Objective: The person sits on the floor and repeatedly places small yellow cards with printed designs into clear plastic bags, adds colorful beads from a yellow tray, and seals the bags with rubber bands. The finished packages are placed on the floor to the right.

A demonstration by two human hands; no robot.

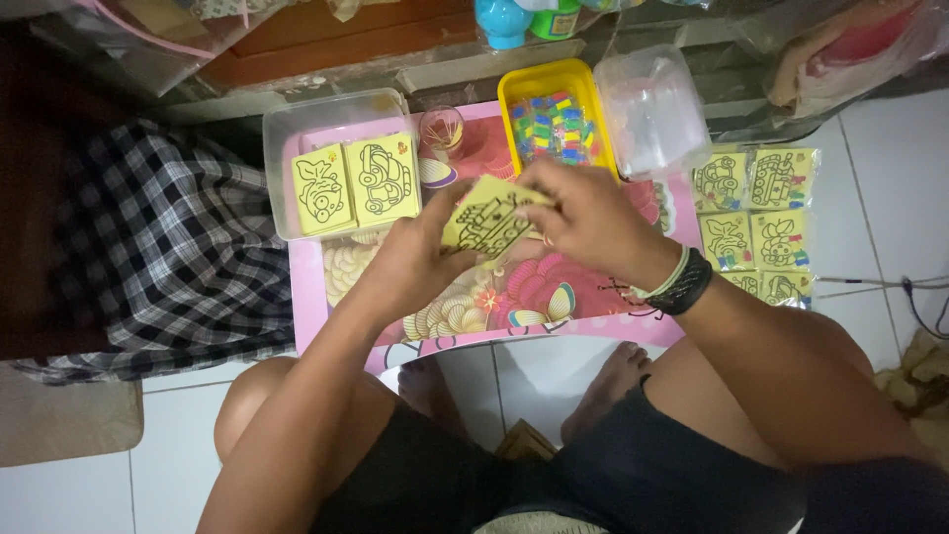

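The left hand (413,259) and the right hand (589,220) meet above a glossy pink worktop (554,297), both pinching one thin square yellow card (486,222) with a black outline drawing; the left hand's fingers grip its lower left edge, the right hand's fingers close on its upper right corner. A dark band (682,285) wraps the right wrist. Just beyond the left hand lies a clear plastic box (336,163) of similar cards. Beyond the right hand stands a yellow tray (556,111) of small colourful pieces, and to its right lie flat plastic-wrapped card packs (756,225).
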